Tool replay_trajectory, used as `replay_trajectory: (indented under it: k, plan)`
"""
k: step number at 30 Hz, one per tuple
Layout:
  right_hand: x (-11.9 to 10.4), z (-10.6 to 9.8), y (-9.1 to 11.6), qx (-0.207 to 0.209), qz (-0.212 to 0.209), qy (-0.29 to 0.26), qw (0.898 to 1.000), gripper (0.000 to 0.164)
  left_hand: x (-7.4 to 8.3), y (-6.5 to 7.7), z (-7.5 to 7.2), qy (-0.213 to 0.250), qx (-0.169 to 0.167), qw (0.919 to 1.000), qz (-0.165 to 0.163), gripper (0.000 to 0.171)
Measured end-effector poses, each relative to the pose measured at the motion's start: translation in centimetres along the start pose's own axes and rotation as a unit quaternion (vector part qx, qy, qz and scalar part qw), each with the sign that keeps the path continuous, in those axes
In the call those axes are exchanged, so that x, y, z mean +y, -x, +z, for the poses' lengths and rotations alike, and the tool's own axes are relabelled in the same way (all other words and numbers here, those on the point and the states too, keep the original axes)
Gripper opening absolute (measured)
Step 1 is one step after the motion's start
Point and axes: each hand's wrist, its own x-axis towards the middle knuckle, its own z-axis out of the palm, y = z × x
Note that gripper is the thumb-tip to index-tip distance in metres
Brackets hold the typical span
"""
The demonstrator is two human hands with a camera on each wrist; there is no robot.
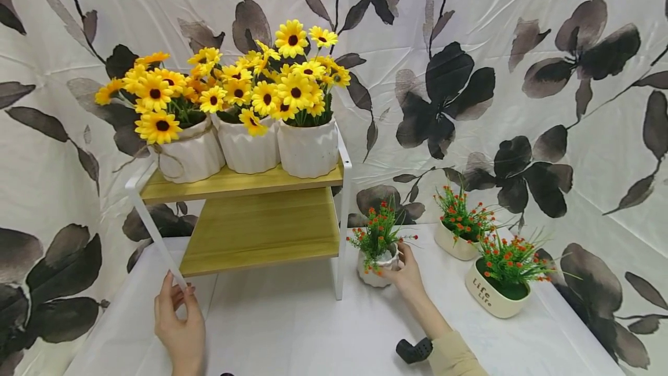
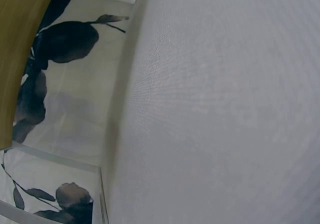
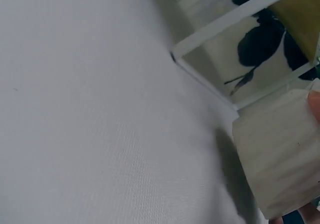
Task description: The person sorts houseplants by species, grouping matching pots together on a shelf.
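Observation:
My left hand [image 1: 180, 324] pinches the lower front of the white left leg of a two-tier shelf [image 1: 261, 231] with wooden boards. To the right of the shelf, my right hand [image 1: 409, 274] grips a small white flowerpot [image 1: 373, 271] with a red-flowered artificial plant [image 1: 383, 234]. Thumb and fingers lie on either side of this pot. In the right wrist view the white pot [image 3: 277, 154] is close to the shelf's white frame [image 3: 225, 26], with fingers at the image's right edge. Whether the pot touches the table I cannot tell. The left wrist view leaves my left hand out.
On the upper board stand three white pots [image 1: 308, 149] of yellow sunflowers [image 1: 294, 93]. Two cream oval planters [image 1: 490, 295] with red flowers stand at the right of the white-covered table [image 1: 292, 329]. A black object [image 1: 414, 351] is beside my right sleeve. Floral cloth hangs behind.

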Motion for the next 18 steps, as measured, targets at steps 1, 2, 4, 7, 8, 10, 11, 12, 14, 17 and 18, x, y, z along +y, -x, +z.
replay_trajectory:
  k: [1,2,4,7,8,10,11,12,14,17,18]
  plan:
    - [-0.2,-0.2,0.2,0.003,0.002,-0.001,1.000,0.080,0.0,0.0,0.0,0.002,0.001,1.0000,-0.001,0.055]
    - [-0.4,-0.4,0.5,0.007,0.005,0.001,1.000,0.080,-0.1,0.0,0.1,0.003,0.002,1.0000,-0.002,0.055]
    - [-0.8,-0.8,1.0,0.014,0.013,0.006,1.000,0.080,-0.1,0.0,0.1,0.005,0.003,1.0000,-0.005,0.055]
    - [-1.6,-1.4,2.0,0.026,0.022,-0.001,0.999,0.077,-0.1,0.1,0.1,0.003,0.001,1.0000,-0.008,0.054]
    - [-1.9,-1.5,2.3,0.028,0.025,-0.003,0.999,0.076,-0.1,0.1,0.1,0.001,-0.002,1.0000,-0.009,0.054]
    - [-2.6,-1.9,3.1,0.029,0.027,-0.009,0.999,0.074,-0.1,0.1,0.1,-0.002,-0.005,0.9999,-0.010,0.054]
    - [-2.9,-2.1,3.5,0.030,0.028,-0.012,0.999,0.074,0.0,0.2,0.1,-0.004,-0.007,0.9999,-0.012,0.054]
    - [-3.3,-2.3,3.9,0.030,0.030,-0.012,0.999,0.073,0.0,0.2,0.1,-0.005,-0.009,0.9999,-0.013,0.054]
    - [-4.1,-2.6,4.8,0.030,0.031,-0.012,0.999,0.073,0.1,0.1,0.1,-0.003,-0.008,0.9999,-0.013,0.054]
    - [-5.2,-2.9,5.9,0.031,0.027,-0.013,0.999,0.074,0.1,0.1,0.1,-0.001,-0.006,0.9999,-0.015,0.054]
    - [-5.5,-2.9,6.3,0.033,0.025,-0.011,0.999,0.074,0.1,0.1,0.1,-0.002,-0.006,0.9998,-0.016,0.053]
